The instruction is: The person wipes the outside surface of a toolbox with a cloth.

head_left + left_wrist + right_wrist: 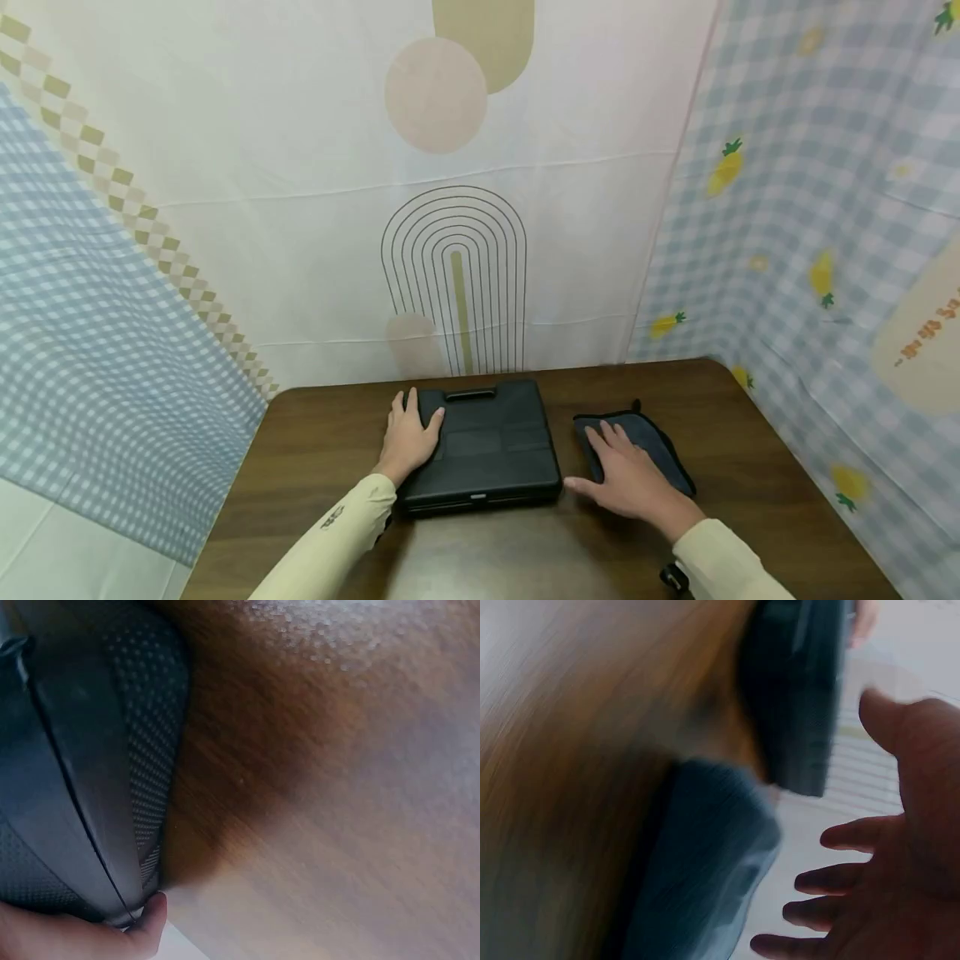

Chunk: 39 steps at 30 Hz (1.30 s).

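A black hard-shell case (487,442) with a carry handle (470,394) along its far side and a small latch (477,497) at its near edge lies closed on the table. My left hand (408,437) holds it by its left side, thumb over the top and fingers down the edge. A fingertip (154,915) bends round the case corner in the left wrist view. Over a dark blue-grey pouch (660,446) with black edging, right of the case, my right hand (630,479) hovers with fingers spread. The right wrist view shows those fingers apart from the pouch (705,862).
The brown wooden table (322,467) has rounded far corners. A white patterned cloth (300,267) hangs behind it. Blue checked cloths hang on the left (127,350) and on the right (795,275).
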Available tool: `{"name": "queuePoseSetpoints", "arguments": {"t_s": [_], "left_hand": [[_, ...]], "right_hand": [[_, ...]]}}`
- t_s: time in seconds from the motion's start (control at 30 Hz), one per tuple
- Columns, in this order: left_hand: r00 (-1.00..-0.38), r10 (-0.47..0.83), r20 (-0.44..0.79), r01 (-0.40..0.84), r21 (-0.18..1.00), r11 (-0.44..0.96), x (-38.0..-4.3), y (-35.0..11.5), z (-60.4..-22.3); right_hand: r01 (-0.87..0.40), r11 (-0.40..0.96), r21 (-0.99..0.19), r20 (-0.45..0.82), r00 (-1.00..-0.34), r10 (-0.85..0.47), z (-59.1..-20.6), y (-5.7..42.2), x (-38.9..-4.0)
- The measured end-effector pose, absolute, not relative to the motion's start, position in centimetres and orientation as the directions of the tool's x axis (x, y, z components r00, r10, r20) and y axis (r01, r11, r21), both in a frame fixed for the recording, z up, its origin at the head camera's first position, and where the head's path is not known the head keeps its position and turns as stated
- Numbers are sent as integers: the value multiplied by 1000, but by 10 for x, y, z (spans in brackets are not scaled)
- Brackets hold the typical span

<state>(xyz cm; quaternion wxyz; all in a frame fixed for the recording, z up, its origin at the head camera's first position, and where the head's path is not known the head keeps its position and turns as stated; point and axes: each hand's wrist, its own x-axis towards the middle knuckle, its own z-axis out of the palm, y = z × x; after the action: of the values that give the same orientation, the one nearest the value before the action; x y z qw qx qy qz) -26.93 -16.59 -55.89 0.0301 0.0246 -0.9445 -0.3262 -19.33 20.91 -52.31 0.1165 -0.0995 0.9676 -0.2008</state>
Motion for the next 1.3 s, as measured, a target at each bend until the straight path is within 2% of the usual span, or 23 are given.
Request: {"name": "queuePoseSetpoints", "arguments": {"t_s": [0.23,0.37,0.53,0.77,0.97,1.1,1.3], "left_hand": [[-997,-68,42,-27,625,780,-270,-167,-559],[-995,-77,61,-23,622,782,-269,-170,-558],[-995,-83,60,-28,622,783,-269,-172,-557],[-996,-75,51,-28,614,789,-269,-170,-560],[-996,-74,49,-29,611,791,-270,-167,-563],[-996,-77,54,-29,603,797,-271,-168,-565],[-996,-79,43,-37,601,799,-269,-169,-564]], "right_hand": [[-154,932,-327,-383,-880,-280,-536,235,-203],[-193,927,-323,-421,-847,-323,-537,243,-208],[-231,919,-318,-384,-855,-348,-539,246,-214],[-283,923,-259,-264,-899,-350,-553,249,-216],[-308,913,-269,-143,-924,-354,-557,254,-216],[-298,900,-319,-69,-939,-336,-558,254,-216],[-227,857,-463,-46,-959,-280,-551,247,-221]]}}
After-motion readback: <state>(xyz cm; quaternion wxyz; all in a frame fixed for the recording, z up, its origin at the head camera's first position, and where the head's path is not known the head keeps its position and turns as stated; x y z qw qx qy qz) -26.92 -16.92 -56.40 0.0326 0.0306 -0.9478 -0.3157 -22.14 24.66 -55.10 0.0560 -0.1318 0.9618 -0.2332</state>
